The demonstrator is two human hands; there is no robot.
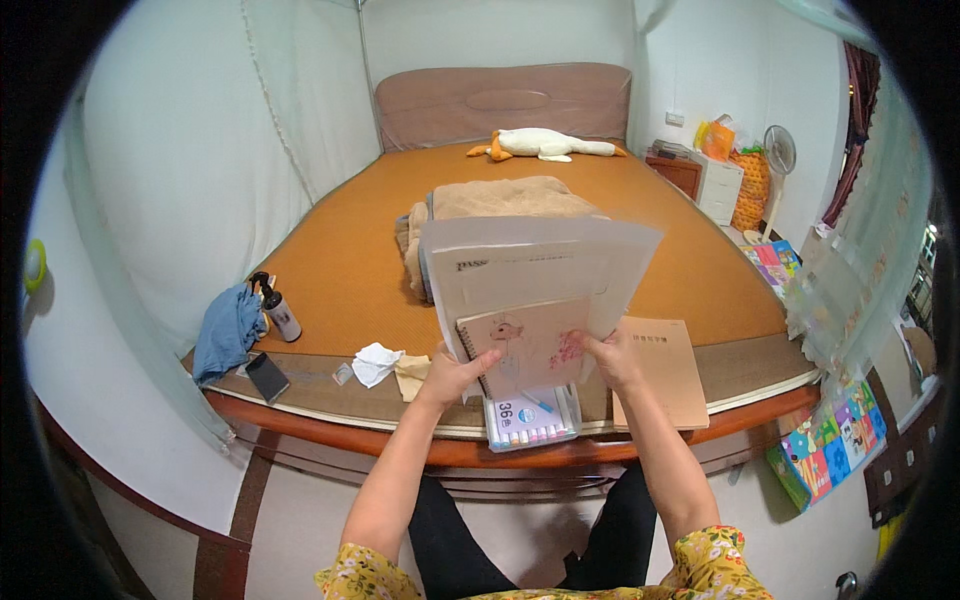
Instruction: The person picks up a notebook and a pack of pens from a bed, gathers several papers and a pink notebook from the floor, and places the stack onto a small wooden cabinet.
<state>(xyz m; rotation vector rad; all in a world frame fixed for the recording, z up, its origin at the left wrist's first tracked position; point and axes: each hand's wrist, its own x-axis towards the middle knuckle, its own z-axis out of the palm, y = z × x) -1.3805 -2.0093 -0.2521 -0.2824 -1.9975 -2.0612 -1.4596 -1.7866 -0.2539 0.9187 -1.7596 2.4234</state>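
Both of my hands hold up a translucent plastic document folder point(540, 262) with a spiral-bound notebook point(525, 337) against its lower front. The notebook's cover bears a drawn figure and pink flowers. My left hand point(454, 379) grips the left side, thumb over the notebook near its spiral. On the right side, my right hand point(616, 356) presses its thumb on the cover. Below them a clear case of coloured markers point(532, 429) lies at the bed's edge. A tan exercise book point(667, 375) with printed characters lies beside my right wrist, partly hidden by my forearm.
On the bed point(352, 277) are a folded tan blanket point(510, 196), a plush goose point(547, 142), a pump bottle point(282, 315), blue cloth point(229, 330), a dark phone point(267, 377), white tissue point(376, 364) and yellow cloth point(411, 376). A colourful box point(832, 446) stands right; mosquito netting point(187, 150) hangs left.
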